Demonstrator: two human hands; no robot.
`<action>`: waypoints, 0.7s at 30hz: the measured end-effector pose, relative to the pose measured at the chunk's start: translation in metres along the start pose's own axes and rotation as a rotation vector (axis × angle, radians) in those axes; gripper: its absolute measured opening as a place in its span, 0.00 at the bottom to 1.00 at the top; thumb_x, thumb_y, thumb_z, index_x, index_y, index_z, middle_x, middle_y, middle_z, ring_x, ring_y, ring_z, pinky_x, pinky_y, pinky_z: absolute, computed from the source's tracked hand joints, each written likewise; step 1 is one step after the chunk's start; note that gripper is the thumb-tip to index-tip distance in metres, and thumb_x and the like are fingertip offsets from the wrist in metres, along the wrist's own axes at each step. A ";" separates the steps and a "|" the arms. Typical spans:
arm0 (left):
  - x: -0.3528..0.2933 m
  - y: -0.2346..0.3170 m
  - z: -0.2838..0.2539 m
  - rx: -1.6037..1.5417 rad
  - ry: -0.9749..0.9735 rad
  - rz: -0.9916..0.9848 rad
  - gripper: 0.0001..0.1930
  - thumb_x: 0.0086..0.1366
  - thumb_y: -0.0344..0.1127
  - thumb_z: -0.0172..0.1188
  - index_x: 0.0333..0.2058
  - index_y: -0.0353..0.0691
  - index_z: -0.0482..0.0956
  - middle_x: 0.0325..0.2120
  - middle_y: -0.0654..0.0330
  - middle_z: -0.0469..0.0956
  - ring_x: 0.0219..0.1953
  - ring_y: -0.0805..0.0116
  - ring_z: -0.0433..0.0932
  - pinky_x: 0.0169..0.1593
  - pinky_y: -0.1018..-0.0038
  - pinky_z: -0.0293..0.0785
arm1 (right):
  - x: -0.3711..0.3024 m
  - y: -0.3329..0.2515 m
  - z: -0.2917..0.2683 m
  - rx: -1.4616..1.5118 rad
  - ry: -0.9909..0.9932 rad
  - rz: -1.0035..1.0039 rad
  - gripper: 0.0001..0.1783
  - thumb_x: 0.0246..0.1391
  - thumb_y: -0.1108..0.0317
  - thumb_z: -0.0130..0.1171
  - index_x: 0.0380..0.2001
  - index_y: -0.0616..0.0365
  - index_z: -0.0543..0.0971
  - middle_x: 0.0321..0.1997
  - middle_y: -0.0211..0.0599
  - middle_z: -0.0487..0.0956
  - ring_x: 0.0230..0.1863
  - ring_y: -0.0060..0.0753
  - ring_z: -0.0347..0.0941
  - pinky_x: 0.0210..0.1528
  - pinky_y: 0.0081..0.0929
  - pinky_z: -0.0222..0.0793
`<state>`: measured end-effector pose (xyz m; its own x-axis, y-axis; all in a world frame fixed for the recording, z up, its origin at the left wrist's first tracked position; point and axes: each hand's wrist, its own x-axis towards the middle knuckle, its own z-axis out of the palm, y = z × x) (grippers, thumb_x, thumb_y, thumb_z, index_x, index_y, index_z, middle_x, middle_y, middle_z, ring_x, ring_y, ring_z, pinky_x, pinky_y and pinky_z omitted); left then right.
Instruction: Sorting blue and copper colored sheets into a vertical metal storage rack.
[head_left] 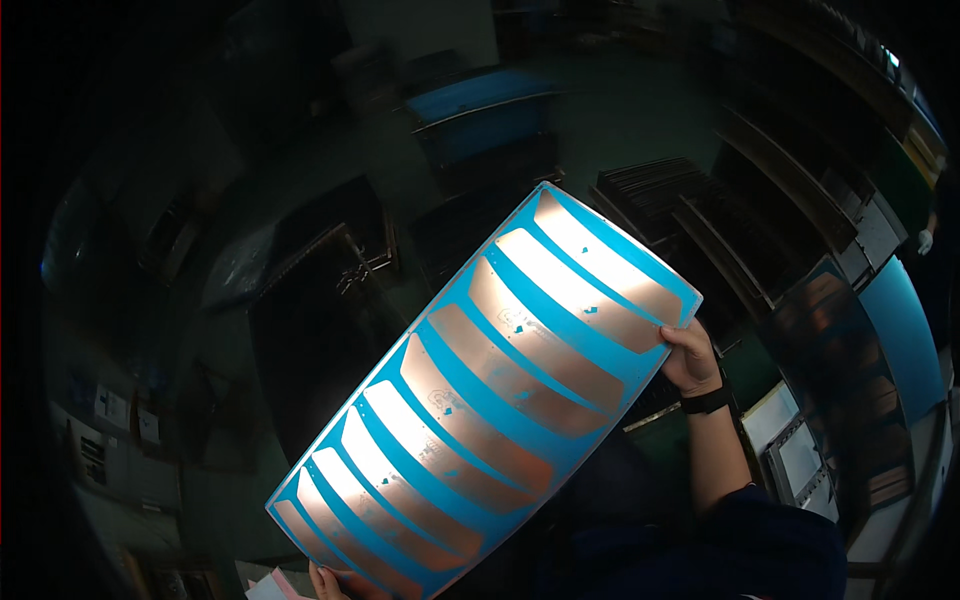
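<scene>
A large rectangular panel (470,395), with tapered copper-coloured shapes on blue, is held up at a slant before me, its upper end leaning right. Bright glare lies across several of the copper shapes. My right hand (692,360) grips the panel's right edge near the upper corner, thumb on the face and the other fingers mostly behind it; a black band circles that wrist. At the panel's lower left edge, my left hand (326,583) is closed on the rim, only a few fingers showing at the picture's bottom.
Dark slatted racks (655,190) stand beyond the panel, and a blue-topped stack (480,98) lies farther back. To the right are another copper-patterned panel (835,390), a blue sheet (900,325) and papers in a holder (795,455). Another person's hand (925,242) shows at far right.
</scene>
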<state>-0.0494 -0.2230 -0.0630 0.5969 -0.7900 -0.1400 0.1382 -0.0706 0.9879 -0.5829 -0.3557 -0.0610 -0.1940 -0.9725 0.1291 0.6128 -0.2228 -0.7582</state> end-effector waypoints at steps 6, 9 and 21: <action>-0.006 0.014 0.011 0.054 0.141 0.048 0.17 0.64 0.32 0.53 0.49 0.28 0.71 0.41 0.53 0.72 0.40 0.64 0.70 0.46 0.70 0.67 | 0.001 0.004 -0.004 -0.044 -0.058 -0.003 0.29 0.52 0.68 0.58 0.56 0.68 0.65 0.53 0.46 0.73 0.55 0.38 0.69 0.58 0.35 0.63; 0.002 0.012 -0.015 0.137 0.162 0.009 0.17 0.64 0.33 0.53 0.48 0.29 0.71 0.42 0.53 0.73 0.42 0.62 0.70 0.48 0.68 0.66 | 0.013 -0.015 -0.023 0.042 -0.066 0.051 0.28 0.61 0.58 0.48 0.56 0.71 0.67 0.55 0.49 0.72 0.57 0.37 0.68 0.60 0.34 0.61; 0.035 0.010 -0.033 -0.208 -0.207 0.508 0.07 0.68 0.33 0.50 0.43 0.41 0.71 0.54 0.54 0.69 0.57 0.60 0.67 0.62 0.60 0.61 | 0.060 -0.044 -0.011 -0.398 -0.140 -0.239 0.03 0.55 0.74 0.54 0.33 0.61 0.75 0.45 0.35 0.74 0.51 0.23 0.68 0.57 0.26 0.63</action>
<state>-0.0006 -0.2314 -0.0600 0.4649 -0.7975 0.3846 0.0399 0.4528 0.8907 -0.6304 -0.4033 -0.0268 -0.1723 -0.9030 0.3936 0.2173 -0.4245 -0.8789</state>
